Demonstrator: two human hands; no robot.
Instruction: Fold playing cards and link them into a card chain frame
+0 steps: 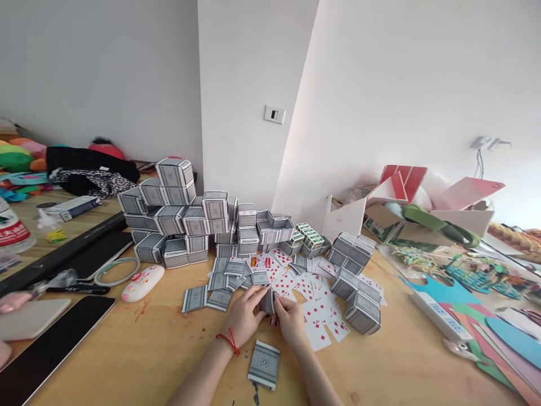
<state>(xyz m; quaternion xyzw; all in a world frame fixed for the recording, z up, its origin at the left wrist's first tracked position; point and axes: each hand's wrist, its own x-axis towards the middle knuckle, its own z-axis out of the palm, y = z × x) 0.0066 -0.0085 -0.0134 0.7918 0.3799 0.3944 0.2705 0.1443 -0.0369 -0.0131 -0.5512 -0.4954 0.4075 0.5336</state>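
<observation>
Both hands meet over the wooden table (139, 349) near its front. My left hand (244, 314), with a red string on its wrist, and my right hand (291, 320) pinch the same folded playing card (267, 301) between their fingers. Face-up cards with red diamonds (315, 307) lie spread just beyond my right hand. A small stack of face-down cards (264, 365) rests between my forearms. More patterned-back cards (220, 293) lie to the left of my hands.
A pile of cubes folded from cards (177, 220) stands at the back, with more cubes (359, 293) to the right. A white mouse (142, 283), tape ring (117, 270) and dark tablets (51, 349) lie left. A power strip (439, 316), coloured paper and open boxes (406, 208) crowd the right.
</observation>
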